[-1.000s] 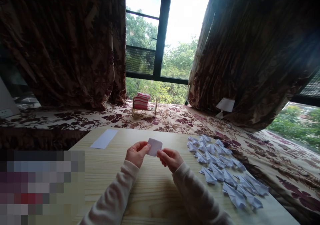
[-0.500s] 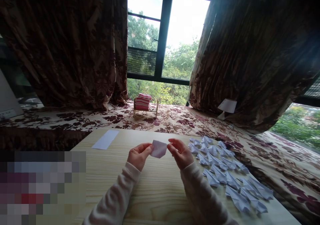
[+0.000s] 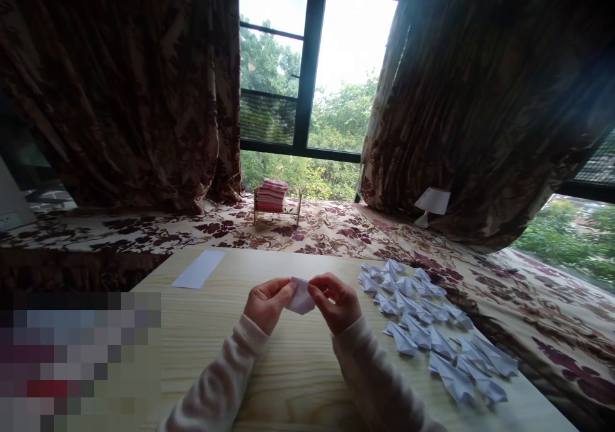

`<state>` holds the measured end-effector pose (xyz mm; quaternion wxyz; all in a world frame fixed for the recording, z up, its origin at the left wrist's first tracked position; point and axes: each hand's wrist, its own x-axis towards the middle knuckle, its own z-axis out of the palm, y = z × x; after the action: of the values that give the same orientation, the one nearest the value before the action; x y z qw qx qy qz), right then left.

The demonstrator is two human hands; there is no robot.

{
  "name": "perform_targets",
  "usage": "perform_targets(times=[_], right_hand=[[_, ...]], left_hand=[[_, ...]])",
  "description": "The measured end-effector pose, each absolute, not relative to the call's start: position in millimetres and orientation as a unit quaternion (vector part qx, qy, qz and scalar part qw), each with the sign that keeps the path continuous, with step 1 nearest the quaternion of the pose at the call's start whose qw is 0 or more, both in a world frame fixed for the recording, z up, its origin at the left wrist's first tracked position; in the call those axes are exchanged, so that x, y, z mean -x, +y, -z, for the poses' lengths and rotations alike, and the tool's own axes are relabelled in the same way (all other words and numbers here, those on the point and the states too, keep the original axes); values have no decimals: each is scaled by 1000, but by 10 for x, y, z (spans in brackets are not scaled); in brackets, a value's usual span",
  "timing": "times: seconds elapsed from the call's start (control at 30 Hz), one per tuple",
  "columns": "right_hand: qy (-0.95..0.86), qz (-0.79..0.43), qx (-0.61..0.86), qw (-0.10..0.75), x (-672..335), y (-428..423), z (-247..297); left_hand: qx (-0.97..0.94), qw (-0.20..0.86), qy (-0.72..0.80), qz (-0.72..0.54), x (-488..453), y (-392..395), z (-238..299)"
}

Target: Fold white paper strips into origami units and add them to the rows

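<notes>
Above the middle of the pale wooden table (image 3: 283, 355), a small folded piece of white paper (image 3: 302, 299) is held up between my two hands. My left hand (image 3: 269, 304) pinches its left side with thumb and forefinger. On the other side my right hand (image 3: 336, 300) has its thumb and forefinger closed on the upper right edge. Several folded white paper pieces (image 3: 403, 339) lie spread over the right part of the table. A flat white paper strip (image 3: 199, 269) rests at the far left of the tabletop.
Behind the table runs a ledge with flowered cloth (image 3: 327, 233). A small rack (image 3: 298, 207) with striped red-and-white cloths (image 3: 271, 196) stands there, and a small white lamp (image 3: 433, 201) farther right. Dark patterned curtains (image 3: 158, 99) flank the window (image 3: 350, 66).
My right hand has moved left and its fingers have closed on the paper's right edge. The paper is slightly lower and tilted differently. My left hand keeps its pinch.
</notes>
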<state>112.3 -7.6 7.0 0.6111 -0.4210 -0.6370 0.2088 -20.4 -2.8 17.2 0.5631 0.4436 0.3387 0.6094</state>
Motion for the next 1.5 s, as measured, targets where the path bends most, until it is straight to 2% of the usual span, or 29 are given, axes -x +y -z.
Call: perform_targets(times=[0.33, 0.6, 0.93, 1.23, 1.5], right_hand=[[-716, -57, 397, 571, -1112, -178, -157], [-764, 58, 383, 516, -1129, -199, -157], [-786, 106, 385, 472, -1142, -215, -190], [-804, 200, 363, 426, -1158, -243, -258], [-802, 172, 355, 448, -1150, -230, -227]], left_hand=[[-502, 573, 354, -543, 238, -33, -177], [-493, 552, 365, -565, 229, -24, -162], [-502, 533, 388, -560, 244, -38, -186], [-490, 523, 402, -570, 256, 8, -150], [-491, 521, 395, -576, 242, 1, -139]])
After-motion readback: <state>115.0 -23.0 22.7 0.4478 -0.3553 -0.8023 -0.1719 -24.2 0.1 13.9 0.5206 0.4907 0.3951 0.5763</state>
